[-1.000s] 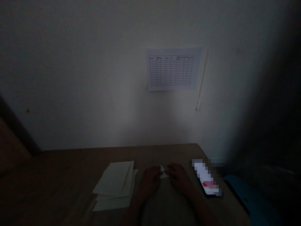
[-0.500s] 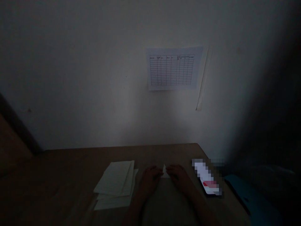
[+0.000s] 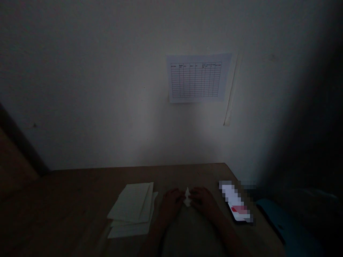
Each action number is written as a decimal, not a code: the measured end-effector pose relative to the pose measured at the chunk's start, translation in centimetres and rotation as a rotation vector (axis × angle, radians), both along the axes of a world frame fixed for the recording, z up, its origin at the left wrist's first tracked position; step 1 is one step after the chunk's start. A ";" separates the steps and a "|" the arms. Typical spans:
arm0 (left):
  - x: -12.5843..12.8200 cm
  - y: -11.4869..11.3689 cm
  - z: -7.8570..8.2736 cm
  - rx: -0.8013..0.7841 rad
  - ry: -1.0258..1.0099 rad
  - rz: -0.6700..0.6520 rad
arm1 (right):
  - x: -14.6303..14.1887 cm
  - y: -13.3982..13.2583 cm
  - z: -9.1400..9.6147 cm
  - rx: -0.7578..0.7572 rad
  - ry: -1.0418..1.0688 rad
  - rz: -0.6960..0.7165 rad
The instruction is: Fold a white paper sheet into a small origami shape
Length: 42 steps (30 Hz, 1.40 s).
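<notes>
In dim light, the left hand [image 3: 172,200] and the right hand [image 3: 202,198] pinched a small folded paper [image 3: 187,200], fingers drawn in narrow from either side; whether it touched the brown table [image 3: 80,200] below could not be told. The folded paper sat between a stack of sheets [image 3: 131,202] to the left and a lit, partly pixelated phone [image 3: 234,201] to the right. A ruled chart [image 3: 197,80] hung on the wall [image 3: 107,89] above.
</notes>
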<state>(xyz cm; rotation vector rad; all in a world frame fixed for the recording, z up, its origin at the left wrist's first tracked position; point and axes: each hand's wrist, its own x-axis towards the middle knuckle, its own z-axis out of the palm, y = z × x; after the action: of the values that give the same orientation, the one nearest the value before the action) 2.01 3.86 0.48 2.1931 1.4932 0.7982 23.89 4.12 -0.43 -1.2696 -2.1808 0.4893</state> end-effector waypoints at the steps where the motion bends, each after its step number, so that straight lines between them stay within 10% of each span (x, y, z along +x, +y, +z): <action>1: 0.0 0.0 0.0 0.001 -0.003 0.007 | 0.0 -0.1 0.0 0.001 -0.003 -0.003; 42: 0.0 0.1 -0.6 0.040 0.015 0.077 | -0.9 -1.5 0.2 0.132 -0.046 0.039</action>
<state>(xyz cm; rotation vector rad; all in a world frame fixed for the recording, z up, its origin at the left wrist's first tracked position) 1.98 3.94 -0.16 2.1868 1.5905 0.8452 22.96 2.62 -0.22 -1.1801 -2.2401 0.3291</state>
